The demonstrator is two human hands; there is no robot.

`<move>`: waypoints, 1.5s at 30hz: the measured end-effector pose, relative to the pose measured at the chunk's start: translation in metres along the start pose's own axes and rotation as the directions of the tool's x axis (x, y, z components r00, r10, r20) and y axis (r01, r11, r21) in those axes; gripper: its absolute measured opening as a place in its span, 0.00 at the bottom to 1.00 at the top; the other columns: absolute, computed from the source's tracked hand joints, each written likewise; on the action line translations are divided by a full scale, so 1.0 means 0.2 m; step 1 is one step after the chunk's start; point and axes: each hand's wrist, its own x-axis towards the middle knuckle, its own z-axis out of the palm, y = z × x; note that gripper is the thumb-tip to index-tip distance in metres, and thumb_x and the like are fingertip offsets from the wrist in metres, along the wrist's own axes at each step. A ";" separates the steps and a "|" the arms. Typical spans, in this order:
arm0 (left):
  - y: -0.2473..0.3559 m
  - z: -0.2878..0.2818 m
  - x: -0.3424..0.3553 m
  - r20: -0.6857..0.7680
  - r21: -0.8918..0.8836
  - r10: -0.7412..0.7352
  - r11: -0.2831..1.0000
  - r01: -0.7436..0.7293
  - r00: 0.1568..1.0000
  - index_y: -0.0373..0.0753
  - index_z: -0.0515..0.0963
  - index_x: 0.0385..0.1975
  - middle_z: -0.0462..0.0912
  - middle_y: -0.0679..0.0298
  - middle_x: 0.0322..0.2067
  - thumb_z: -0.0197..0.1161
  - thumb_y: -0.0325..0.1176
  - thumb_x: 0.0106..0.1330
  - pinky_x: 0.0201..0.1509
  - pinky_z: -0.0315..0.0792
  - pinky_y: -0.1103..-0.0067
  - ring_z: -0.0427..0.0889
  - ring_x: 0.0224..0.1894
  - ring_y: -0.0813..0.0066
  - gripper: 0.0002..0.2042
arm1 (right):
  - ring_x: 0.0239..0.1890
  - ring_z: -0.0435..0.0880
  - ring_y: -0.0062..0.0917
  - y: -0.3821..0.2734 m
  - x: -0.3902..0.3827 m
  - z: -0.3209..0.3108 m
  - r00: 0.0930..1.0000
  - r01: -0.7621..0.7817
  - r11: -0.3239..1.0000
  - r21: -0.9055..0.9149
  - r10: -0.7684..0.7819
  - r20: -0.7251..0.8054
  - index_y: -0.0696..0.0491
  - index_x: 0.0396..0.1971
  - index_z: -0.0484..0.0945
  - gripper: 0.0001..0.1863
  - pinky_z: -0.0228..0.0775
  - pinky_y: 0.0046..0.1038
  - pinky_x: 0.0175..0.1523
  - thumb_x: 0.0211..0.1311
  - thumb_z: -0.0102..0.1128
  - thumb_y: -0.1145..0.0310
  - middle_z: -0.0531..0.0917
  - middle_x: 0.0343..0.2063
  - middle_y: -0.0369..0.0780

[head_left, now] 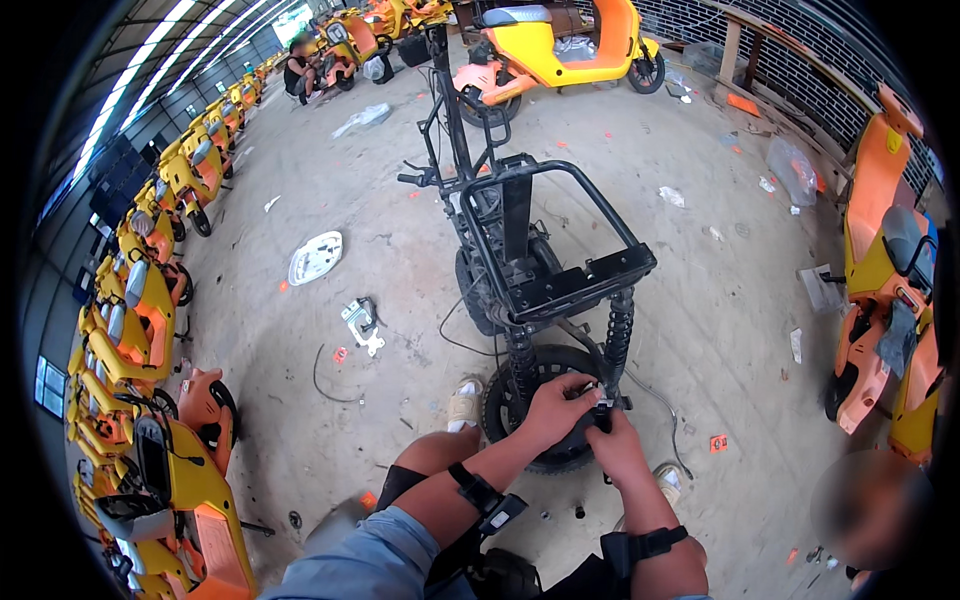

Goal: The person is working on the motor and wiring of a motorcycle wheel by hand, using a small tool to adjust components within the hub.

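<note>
A stripped black scooter frame (pixel 515 215) stands in front of me, its rear wheel (pixel 495 410) between my feet. My left hand (pixel 562 405) and my right hand (pixel 618 440) meet just above this wheel, beside the lower end of the right shock absorber (pixel 618 330). Between my fingertips is a small dark part (pixel 602 408) with a pale or metallic bit; its exact kind is too small to tell. Both hands are closed at it, the left from the left side and the right from below. A loose black cable (pixel 670 405) trails to the floor on the right.
On the floor at left lie a white plastic panel (pixel 315 258), a metal bracket (pixel 362 325) and a cable piece (pixel 320 375). Yellow scooters (pixel 150 310) line the left; others stand behind and at right (pixel 875 250). A person (pixel 298 72) crouches far back. Small tools (pixel 818 558) lie lower right.
</note>
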 end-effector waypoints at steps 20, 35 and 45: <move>-0.12 0.01 -0.32 -0.068 0.106 0.042 0.994 -0.035 0.997 0.30 0.83 0.48 0.87 0.61 0.36 0.70 0.39 0.69 0.46 0.76 0.80 0.82 0.40 0.80 0.17 | 0.45 0.85 0.49 0.18 -0.32 0.07 0.986 0.126 0.979 -0.157 -0.141 -0.084 0.61 0.47 0.77 0.22 0.76 0.40 0.50 0.59 0.66 0.60 0.85 0.40 0.55; -0.07 0.03 -0.34 0.049 -0.056 -0.174 0.983 0.176 0.984 0.34 0.81 0.51 0.80 0.69 0.28 0.69 0.43 0.70 0.28 0.65 0.84 0.72 0.26 0.86 0.20 | 0.38 0.88 0.39 0.25 -0.34 0.06 0.975 0.105 0.994 -0.018 -0.106 -0.193 0.62 0.44 0.80 0.19 0.77 0.34 0.46 0.58 0.67 0.64 0.86 0.34 0.50; -0.02 0.00 -0.23 0.208 -0.144 -0.294 0.934 0.327 0.933 0.38 0.78 0.41 0.69 0.74 0.19 0.69 0.46 0.69 0.18 0.54 0.84 0.63 0.17 0.89 0.17 | 0.36 0.87 0.34 0.18 -0.23 0.01 0.981 0.077 0.996 0.047 -0.067 -0.184 0.61 0.42 0.81 0.17 0.76 0.33 0.45 0.59 0.67 0.63 0.87 0.33 0.47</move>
